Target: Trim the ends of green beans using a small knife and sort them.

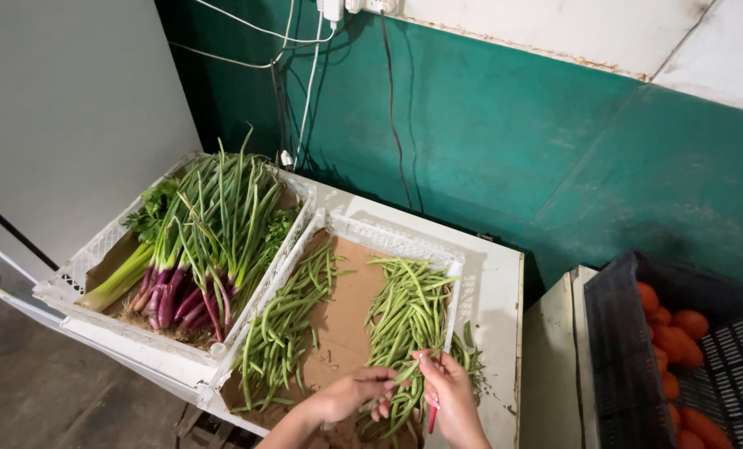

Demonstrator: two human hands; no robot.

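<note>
A white plastic crate lined with brown cardboard holds two piles of green beans: one on the left, one on the right. My left hand grips a bunch of beans at the near end of the right pile. My right hand pinches a bean tip between thumb and finger and also holds a thin red tool, its end poking out below the palm. Both hands are close together, at the crate's near right corner.
A second white crate at left holds purple-based spring onions and leafy greens. Both crates sit on a white chest-like surface. At right, a dark crate holds orange-red produce. Cables hang on the green wall behind.
</note>
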